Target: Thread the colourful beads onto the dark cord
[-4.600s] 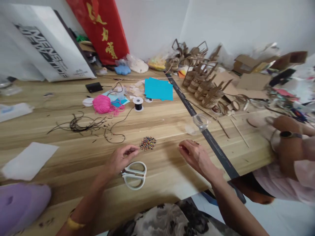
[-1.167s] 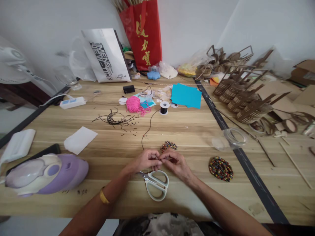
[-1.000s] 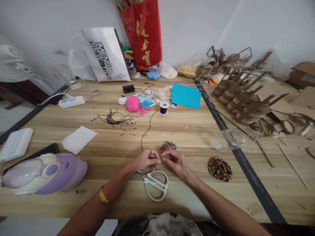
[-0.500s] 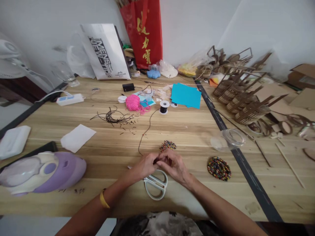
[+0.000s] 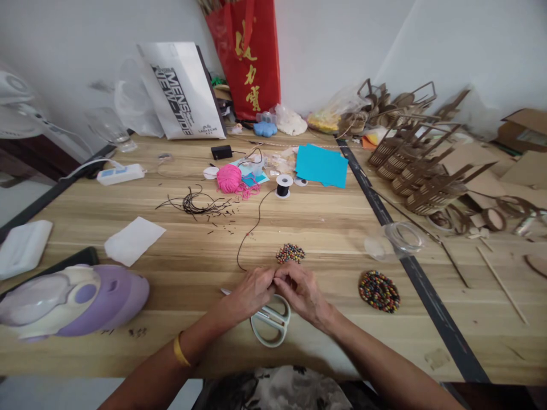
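My left hand and my right hand meet at the fingertips above the near part of the table. A thin black cord runs from its spool into my left hand, whose fingers are closed with the back turned up. My right hand is closed in a pinch against the left fingertips; whatever lies between them is hidden. Just beyond the right hand is a small heap of multicoloured beads. Scissors with pale handles lie under my left hand, partly covered. A coil of strung beads rests to the right.
Black cord pieces, pink yarn and blue sheets lie farther back. A purple and white device and white paper are at left. Brown baskets, a clear ring and a thin stick are at right.
Earlier my hands were apart; they have come together at the fingertips. My left hand has since rolled back-up, covering more of the scissors. The view has swung left, leaving the other person out of sight.
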{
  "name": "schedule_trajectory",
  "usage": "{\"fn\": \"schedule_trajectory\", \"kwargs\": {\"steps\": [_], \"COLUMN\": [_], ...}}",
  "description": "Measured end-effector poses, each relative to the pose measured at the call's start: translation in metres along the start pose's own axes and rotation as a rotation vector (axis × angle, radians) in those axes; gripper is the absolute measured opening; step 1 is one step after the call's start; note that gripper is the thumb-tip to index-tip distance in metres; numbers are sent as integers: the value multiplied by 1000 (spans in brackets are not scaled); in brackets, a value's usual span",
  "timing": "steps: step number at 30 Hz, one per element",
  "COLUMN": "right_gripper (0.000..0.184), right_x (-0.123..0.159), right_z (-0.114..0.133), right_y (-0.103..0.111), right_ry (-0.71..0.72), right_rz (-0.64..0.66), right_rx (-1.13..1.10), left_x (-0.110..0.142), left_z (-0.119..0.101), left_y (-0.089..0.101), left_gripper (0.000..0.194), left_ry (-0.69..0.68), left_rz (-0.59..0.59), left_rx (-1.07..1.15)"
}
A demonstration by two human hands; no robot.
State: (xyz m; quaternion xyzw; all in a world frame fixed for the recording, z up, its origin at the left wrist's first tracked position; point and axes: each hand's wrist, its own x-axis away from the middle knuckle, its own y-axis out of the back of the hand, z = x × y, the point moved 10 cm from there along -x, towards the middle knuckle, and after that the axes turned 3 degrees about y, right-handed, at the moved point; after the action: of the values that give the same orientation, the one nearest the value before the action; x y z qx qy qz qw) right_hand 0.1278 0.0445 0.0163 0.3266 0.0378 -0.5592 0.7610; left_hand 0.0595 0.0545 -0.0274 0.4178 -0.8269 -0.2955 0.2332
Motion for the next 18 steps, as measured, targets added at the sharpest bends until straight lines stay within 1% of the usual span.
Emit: {"fn": "schedule_trajectory", "kwargs": {"steps": [2, 4, 6, 9, 12, 16, 18], "right_gripper": [14, 13, 13, 14, 16, 17, 18], "right_x": [-2, -3, -4, -3, -3, -3, -4], "right_z": [-2, -7, -16, -27, -32, -34, -35], "right_y": [3, 8, 12, 16, 13, 8, 9], "right_ry": [-28, -80, -140, -205, -228, -232, -236], "right_rz": [-4, -17, -39, -67, -63, -32, -30], "right_rx": [-28, -72, -128, -217, -284, -321, -330], "left_x": [0, 0, -1, -4, -6, -7, -8], "left_z": [0, 1, 4, 11, 15, 20, 23], "left_y": [5, 12, 18, 22, 25, 26, 24], "left_gripper": [18, 16, 16, 21, 24, 20, 19], "left_ry": [22, 39, 54, 86, 90, 93, 106], "left_rz": [-17, -39, -34, -7, 0, -25, -33], "left_rx": [-19, 18, 147, 392, 551, 619, 661]}}
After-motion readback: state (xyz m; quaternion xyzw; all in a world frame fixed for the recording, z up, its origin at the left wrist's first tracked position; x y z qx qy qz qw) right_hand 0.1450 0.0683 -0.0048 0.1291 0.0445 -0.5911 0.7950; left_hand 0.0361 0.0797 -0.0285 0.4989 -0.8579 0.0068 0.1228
